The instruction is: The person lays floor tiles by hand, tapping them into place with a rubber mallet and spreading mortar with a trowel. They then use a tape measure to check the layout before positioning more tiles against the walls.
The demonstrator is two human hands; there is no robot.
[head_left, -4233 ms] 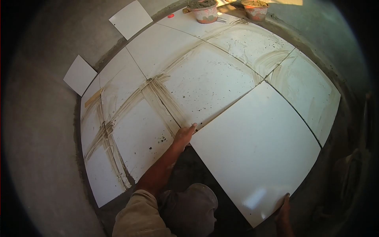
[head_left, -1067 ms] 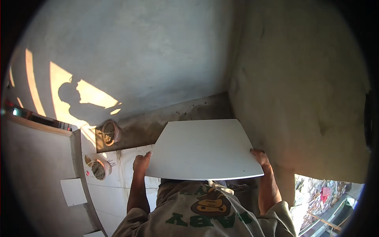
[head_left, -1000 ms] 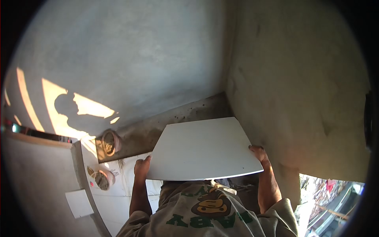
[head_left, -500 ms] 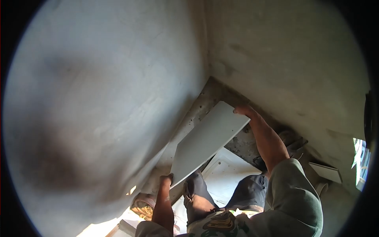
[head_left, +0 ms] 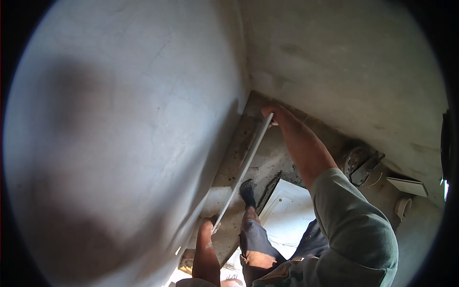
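Note:
A long, pale flat panel [head_left: 245, 167] stands nearly on edge, seen as a thin slanted strip beside the left wall. My right hand [head_left: 271, 115] grips its far upper end near the corner. Its near lower end is held in my left hand [head_left: 209, 225], close to the wall. Both hands wrap round the panel's ends, and their fingers are partly hidden.
Two plastered walls [head_left: 129, 119] meet at a corner ahead. A white tray-like slab [head_left: 287, 210] lies on the floor by my legs. My dark-shod foot [head_left: 247, 193] is beside it. At right are a dark round object [head_left: 356, 160], a small white board [head_left: 407, 185] and a pipe piece [head_left: 403, 208].
The panel has turned from showing its broad face to nearly edge-on and moved toward the left wall. My right hand has moved left and farther away. My foot now shows.

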